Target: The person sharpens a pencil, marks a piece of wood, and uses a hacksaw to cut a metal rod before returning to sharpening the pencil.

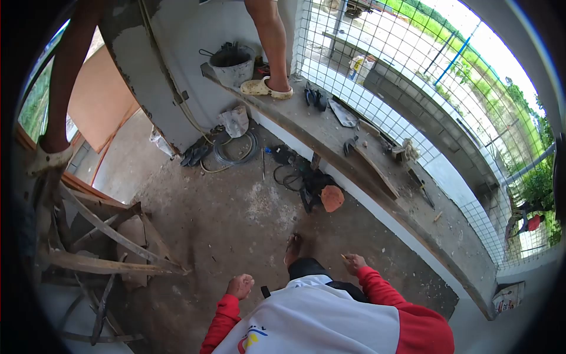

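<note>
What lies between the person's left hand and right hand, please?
In the head view, the person's own foot and dark trouser leg lie between the fisted left hand and the right hand, which pinches a small pale stick.

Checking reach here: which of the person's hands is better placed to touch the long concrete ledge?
Probably the right hand: it is on the side of the ledge, though it pinches a small stick. The left hand, a closed fist, is farther off.

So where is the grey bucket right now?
The bucket is at the top of the head view, a little left of the middle. It stands on the long concrete ledge, just left of another person's sandalled foot.
</note>
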Demonstrator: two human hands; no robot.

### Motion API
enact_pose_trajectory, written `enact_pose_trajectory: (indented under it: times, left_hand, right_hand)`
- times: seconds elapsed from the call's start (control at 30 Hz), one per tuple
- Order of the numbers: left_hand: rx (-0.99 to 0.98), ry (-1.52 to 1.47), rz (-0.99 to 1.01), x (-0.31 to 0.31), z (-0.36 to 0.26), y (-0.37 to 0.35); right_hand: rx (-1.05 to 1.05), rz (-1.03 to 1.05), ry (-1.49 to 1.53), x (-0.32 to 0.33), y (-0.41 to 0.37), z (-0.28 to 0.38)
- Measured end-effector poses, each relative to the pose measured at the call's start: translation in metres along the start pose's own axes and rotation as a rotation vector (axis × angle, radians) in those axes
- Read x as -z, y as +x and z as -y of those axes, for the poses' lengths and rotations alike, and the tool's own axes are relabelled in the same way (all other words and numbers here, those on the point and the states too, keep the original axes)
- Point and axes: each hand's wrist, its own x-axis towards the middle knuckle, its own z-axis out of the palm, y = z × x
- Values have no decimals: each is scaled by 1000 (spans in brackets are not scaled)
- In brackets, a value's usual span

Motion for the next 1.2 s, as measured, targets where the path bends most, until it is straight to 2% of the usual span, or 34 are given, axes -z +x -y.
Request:
enact_pose_trajectory:
  times: [0.1,0.17,0.23,0.3,0.37,0.4,0.47,0.53,0.6,0.67,0.7,0.77,0.8,0.83,0.93,0.97,1.03,1.1,1.17,1.2]
  left_hand:
    - [45,4,22,16,-24,33]
    - [58,85,39,29,-40,49]
    - [101,260,83,43,-74,71]
    - [124,345,104,57,-89,101]
    - [130,333,115,65,-87,139]
    - [99,349,127,68,-106,153]
    - [34,376,148,73,-157,198]
    - [-64,341,198,74,-234,234]
    - [-145,255,277,73,-281,276]
    - [-158,263,345,75,-317,320]
    - [-166,270,381,80,-330,341]
    - [-200,328,374,86,-325,389]
    - [-224,363,368,93,-322,415]
    - [-219,402,347,107,-322,437]
    - [-131,443,277,142,-304,473]
    - [-68,424,251,158,-292,478]
    - [-144,565,211,191,-256,479]
    - [144,470,221,223,-237,465]
    - [82,570,235,253,-203,448]
    - [71,596,252,267,-189,439]
  right_hand:
    - [129,-1,20,39,60,75]
    - [305,-76,91,70,94,118]
    - [477,-243,290,103,128,150]
    - [429,-210,335,159,147,198]
    - [489,-285,490,177,192,208]
    - [516,-327,565,185,208,212]
    - [407,-293,726,207,227,227]
    - [352,-289,840,224,235,250]
    - [335,-311,801,245,249,271]
    - [337,-405,719,258,287,285]
    - [337,-387,679,269,309,292]
    - [326,-357,602,309,353,324]
    - [408,-417,633,324,381,346]
    - [433,-380,601,338,417,366]
    - [508,-280,575,358,539,410]
    - [537,-276,624,353,582,423]
    - [483,-151,765,343,655,455]
    - [273,127,952,359,671,494]
    - [319,227,753,342,724,514]
    - [405,147,584,337,738,531]
